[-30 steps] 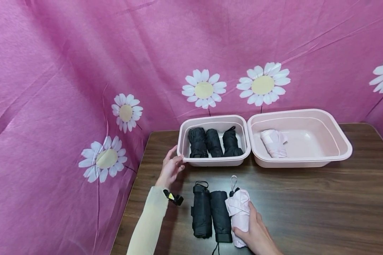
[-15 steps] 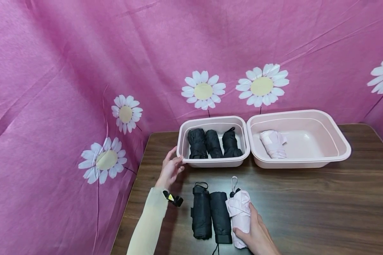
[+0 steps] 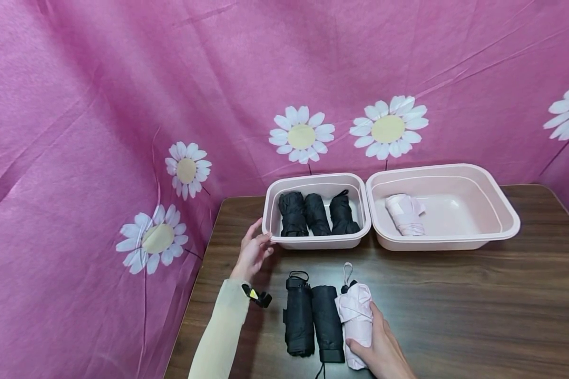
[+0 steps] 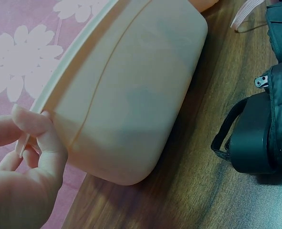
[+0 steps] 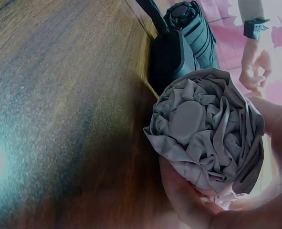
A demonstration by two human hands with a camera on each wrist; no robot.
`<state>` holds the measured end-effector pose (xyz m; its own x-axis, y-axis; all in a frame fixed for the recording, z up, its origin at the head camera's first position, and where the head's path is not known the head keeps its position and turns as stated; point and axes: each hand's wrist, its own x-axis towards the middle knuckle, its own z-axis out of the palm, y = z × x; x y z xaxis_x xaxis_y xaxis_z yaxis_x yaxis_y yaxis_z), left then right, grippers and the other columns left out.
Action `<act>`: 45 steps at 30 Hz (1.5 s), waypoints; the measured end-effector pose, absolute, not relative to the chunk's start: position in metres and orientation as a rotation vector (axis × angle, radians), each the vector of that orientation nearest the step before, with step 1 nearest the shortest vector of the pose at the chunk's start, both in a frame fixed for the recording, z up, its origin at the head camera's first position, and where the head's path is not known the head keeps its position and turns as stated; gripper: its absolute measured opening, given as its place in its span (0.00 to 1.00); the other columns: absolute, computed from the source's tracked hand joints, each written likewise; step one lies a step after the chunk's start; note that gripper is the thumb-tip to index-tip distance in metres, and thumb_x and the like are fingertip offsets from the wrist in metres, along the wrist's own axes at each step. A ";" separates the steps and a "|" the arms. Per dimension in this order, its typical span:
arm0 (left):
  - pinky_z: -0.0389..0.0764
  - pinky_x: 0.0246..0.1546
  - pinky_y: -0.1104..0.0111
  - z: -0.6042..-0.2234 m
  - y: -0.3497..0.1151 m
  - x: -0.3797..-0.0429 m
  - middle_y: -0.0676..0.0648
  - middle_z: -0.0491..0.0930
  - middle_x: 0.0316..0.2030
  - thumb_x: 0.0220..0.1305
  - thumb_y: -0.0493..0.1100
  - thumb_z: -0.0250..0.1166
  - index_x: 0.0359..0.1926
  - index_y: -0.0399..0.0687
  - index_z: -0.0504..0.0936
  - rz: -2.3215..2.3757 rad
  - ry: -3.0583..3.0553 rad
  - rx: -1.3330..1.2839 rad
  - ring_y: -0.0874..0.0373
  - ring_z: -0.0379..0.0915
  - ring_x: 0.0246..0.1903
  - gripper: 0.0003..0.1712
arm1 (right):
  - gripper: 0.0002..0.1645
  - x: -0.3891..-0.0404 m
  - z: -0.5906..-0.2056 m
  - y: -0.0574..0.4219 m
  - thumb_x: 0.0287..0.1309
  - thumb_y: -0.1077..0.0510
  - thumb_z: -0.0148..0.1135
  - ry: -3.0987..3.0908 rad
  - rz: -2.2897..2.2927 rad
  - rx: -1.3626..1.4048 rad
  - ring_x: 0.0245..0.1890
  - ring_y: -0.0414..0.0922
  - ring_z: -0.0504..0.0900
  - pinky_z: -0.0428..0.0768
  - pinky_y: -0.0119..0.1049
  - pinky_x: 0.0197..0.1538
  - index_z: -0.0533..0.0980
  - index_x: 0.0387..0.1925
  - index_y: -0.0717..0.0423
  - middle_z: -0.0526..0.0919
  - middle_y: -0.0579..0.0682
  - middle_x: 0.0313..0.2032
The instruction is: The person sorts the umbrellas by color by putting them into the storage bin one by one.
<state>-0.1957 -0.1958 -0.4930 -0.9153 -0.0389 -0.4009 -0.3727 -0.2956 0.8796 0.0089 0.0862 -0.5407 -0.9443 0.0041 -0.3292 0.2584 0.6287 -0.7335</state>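
Note:
My right hand (image 3: 381, 345) grips a pink folding umbrella (image 3: 357, 321), fingers and thumb round its sides. In the right wrist view the umbrella's gathered cloth end (image 5: 210, 133) faces the camera. Beside it on the table lie two black folding umbrellas (image 3: 329, 323), side by side, one with its wrist loop pointing away. At the near left corner of the smaller pale pink bin (image 3: 320, 242), my left hand (image 3: 252, 255) pinches the rim, thumb (image 4: 33, 121) on the near side. Inside that bin rest three black folded umbrellas (image 3: 316, 215).
A larger pale pink bin (image 3: 448, 242) stands against the smaller one on its right, with one pink folded umbrella (image 3: 406, 214) at its left end. Behind both hangs a pink cloth (image 3: 237, 105) with daisies. The wooden table (image 3: 479, 310) extends to the right.

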 end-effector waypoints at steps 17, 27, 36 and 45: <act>0.73 0.21 0.75 -0.493 -0.195 -0.196 0.48 0.77 0.32 0.65 0.30 0.57 0.68 0.58 0.66 2.336 1.691 -0.528 0.61 0.75 0.25 0.34 | 0.63 0.008 -0.530 0.091 0.44 0.45 0.74 2.601 -1.259 0.205 0.61 0.67 0.69 0.71 0.61 0.59 0.48 0.71 0.66 0.61 0.70 0.67; 0.74 0.22 0.75 -0.493 -0.196 -0.195 0.48 0.77 0.33 0.64 0.31 0.58 0.69 0.59 0.65 2.313 1.716 -0.511 0.61 0.75 0.26 0.34 | 0.60 0.006 -0.522 0.096 0.44 0.47 0.75 2.660 -1.293 0.180 0.60 0.65 0.71 0.72 0.60 0.58 0.51 0.70 0.66 0.64 0.69 0.65; 0.74 0.22 0.75 -0.493 -0.196 -0.196 0.48 0.78 0.33 0.64 0.31 0.58 0.68 0.60 0.66 2.315 1.709 -0.537 0.61 0.75 0.26 0.34 | 0.57 0.003 -0.512 0.102 0.43 0.52 0.75 2.757 -1.315 0.190 0.55 0.61 0.76 0.74 0.57 0.54 0.55 0.70 0.63 0.72 0.67 0.59; 0.74 0.22 0.76 -0.494 -0.196 -0.197 0.50 0.78 0.33 0.64 0.31 0.57 0.66 0.61 0.68 2.313 1.715 -0.565 0.61 0.75 0.26 0.32 | 0.56 -0.002 -0.497 0.115 0.45 0.51 0.74 2.791 -1.285 0.236 0.54 0.62 0.76 0.74 0.59 0.50 0.54 0.71 0.59 0.72 0.66 0.58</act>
<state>-0.1969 -0.1956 -0.4942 -0.9051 -0.0600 -0.4209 -0.3853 -0.3027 0.8717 -0.0022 0.1147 -0.4967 -0.9865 0.1135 -0.1180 0.1634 0.6408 -0.7502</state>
